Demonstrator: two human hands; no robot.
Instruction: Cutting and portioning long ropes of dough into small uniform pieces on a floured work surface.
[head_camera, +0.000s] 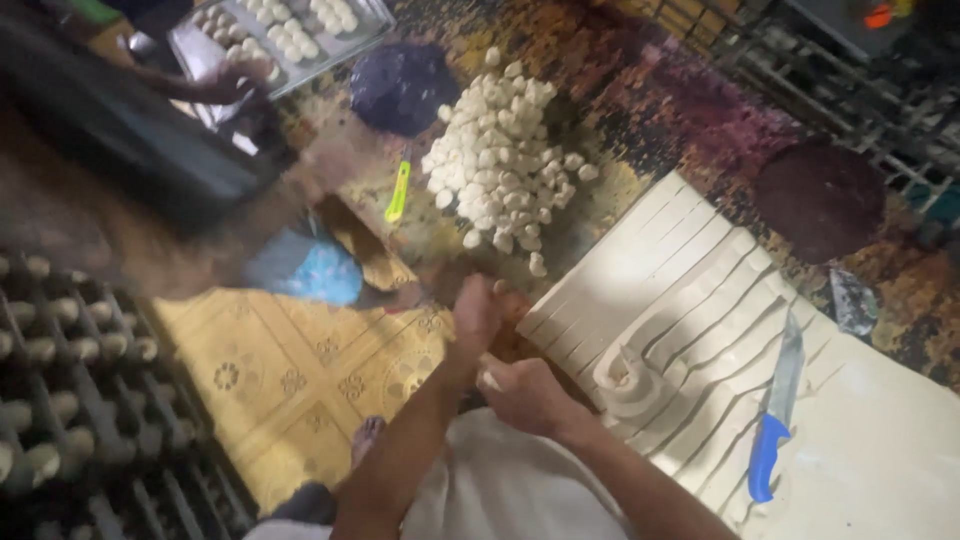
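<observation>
1. We are looking down at a big sheet of pale dough (850, 440) lying on the right of the worktop (640, 100), reaching from the near right edge up toward the middle. It is scored into long strips (690, 300) whose long axes are running from near left to far right.
2. We are seeing a heap of small white dough pieces (505, 150) sitting farther away, past the hands and slightly right of them, well apart from the sheet's near end.
3. We are holding our right hand (525, 395) just beside the left edge of the strips, fingers clenched around a small lump of dough (490, 380). This hand is the nearer one to the sheet, and the loose curled strip end (625, 375) is lying just to its right.
4. We are raising our left hand (478, 312) just beyond the right one, toward the heap. Blur is hiding its fingers, so we cannot tell whether they are gripping anything.
5. We are noticing a blue-handled knife (775, 415) resting on the sheet to the right, blade pointing away, well apart from both hands.
6. We are also seeing a yellow-green tool (398, 192) lying left of the heap, and another person's hand (225, 85) by a tray of dough balls (280, 40) at the far left.
</observation>
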